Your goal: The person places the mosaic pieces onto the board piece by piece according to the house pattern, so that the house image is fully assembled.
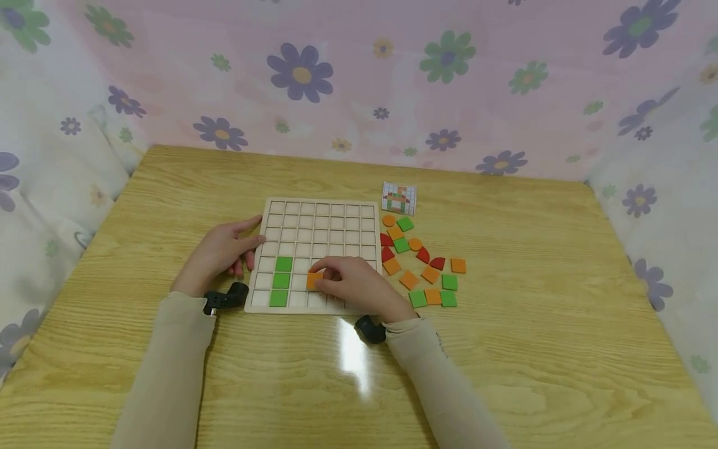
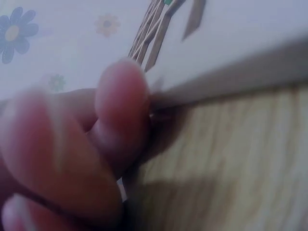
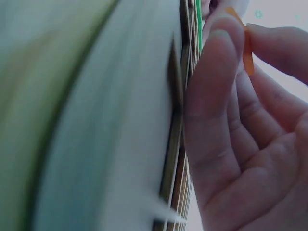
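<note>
A pale wooden grid board [image 1: 293, 236] lies on the table. Three green square tiles [image 1: 280, 280] fill a column of cells at its lower left. My right hand [image 1: 353, 284] pinches an orange square tile [image 1: 315, 282] between thumb and fingers over the board's lower middle cells. In the right wrist view that orange tile [image 3: 248, 55] appears edge-on, apart from the grid. At the board's left edge rests my left hand [image 1: 221, 252], its thumb and index fingertips touching the rim. The left wrist view shows a fingertip [image 2: 122, 89] against the board's side [image 2: 231, 72].
Right of the board lie loose orange squares [image 1: 430, 274], green squares [image 1: 449, 282], orange discs [image 1: 415, 244] and red quarter-round pieces [image 1: 437, 264]. Behind them is a small printed pattern card [image 1: 399, 198]. Flowered cloth [image 1: 359, 75] encloses the table's back and sides.
</note>
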Motion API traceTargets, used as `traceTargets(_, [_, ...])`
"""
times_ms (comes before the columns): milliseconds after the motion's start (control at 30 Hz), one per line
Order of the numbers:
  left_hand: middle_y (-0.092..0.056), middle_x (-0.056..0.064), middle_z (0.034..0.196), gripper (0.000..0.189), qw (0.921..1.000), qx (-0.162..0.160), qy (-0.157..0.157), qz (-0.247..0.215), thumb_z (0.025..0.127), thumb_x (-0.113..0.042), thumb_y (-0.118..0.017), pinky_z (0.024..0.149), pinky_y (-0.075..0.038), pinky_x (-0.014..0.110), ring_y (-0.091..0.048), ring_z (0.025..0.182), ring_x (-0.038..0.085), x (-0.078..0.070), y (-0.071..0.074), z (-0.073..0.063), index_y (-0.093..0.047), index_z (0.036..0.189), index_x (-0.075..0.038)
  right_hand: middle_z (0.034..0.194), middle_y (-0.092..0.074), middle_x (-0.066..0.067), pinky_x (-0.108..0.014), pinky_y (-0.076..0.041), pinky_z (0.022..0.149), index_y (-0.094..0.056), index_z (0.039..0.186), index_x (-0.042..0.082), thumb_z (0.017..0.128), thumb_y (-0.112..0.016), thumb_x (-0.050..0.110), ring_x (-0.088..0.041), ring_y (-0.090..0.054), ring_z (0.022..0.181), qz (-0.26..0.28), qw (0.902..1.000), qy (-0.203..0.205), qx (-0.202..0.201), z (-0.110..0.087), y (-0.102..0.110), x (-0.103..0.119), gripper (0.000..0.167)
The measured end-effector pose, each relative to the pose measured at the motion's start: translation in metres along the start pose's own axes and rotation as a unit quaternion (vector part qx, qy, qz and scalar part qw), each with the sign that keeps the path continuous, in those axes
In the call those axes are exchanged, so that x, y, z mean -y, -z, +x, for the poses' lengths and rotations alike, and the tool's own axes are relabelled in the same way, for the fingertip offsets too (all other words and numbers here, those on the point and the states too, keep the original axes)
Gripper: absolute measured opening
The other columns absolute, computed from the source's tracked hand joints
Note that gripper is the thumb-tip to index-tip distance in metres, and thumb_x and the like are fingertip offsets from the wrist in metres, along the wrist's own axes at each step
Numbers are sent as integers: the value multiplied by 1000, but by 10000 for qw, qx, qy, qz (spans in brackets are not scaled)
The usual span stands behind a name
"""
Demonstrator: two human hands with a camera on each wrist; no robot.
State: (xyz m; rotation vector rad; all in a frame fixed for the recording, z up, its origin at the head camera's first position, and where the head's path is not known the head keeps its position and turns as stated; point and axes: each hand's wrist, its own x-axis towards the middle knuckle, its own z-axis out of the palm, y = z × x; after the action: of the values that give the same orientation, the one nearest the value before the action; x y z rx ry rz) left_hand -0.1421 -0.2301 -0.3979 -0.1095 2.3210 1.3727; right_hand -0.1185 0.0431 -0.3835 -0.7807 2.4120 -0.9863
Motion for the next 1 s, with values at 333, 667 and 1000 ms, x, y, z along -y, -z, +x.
traceTargets(333, [-58, 17, 67, 63, 9993, 300, -135, -203, 86, -42, -56, 43, -47, 35, -51, 41, 20, 5, 1, 2, -26, 140, -34, 75, -56, 12, -21, -41, 60, -64, 99, 23, 85, -60, 33, -5, -49, 66, -4, 9999, -158, -66, 5, -11, 7, 18])
traceTargets(667, [-56, 14, 61, 67, 9999, 108, 10, 98, 83, -43, -59, 43, -46, 36, -50, 42, 20, 3, 2, 1, -24, 141, -34, 69, -54, 15, -18, -39, 61, -64, 96, 20, 84, -61, 29, -2, -49, 63, -684, 9973, -187, -177, 7, -22, 23, 15])
traceTargets(1000, [-55, 13, 59, 67, 9996, 53, 110, 261, 88, -37, -55, 42, -43, 32, -53, 46, 22, -1, 0, 1, -17, 143, -33, 67, -52, 14, -18, -38, 55, -65, 94, 19, 83, -63, 29, -3, -48, 61, -1280, 9909, -135, -403, 6, -27, 32, 15])
